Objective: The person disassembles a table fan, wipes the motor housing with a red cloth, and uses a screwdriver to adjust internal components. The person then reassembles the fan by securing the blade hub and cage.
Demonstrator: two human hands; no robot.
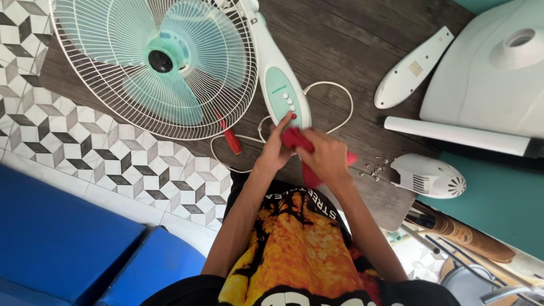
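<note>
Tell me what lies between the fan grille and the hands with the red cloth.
In the head view, a red-handled screwdriver and loops of white cord lie there.

1. A small rectangular label (416,68) sits on the white elongated cover piece lying on the dark wooden floor at upper right — pale tan, slightly tilted with the piece, its markings too small to make out.
2. A faint line of print (279,89) runs across the pale green control panel on the fan's neck, just above the row of white round buttons; it shows only as a darker green streak.
3. A band of white lettering (306,199) curves across the black cloth of the person's shirt, above a yellow-and-orange printed picture — at the lower middle.
4. No packages, signs or screens show.
</note>
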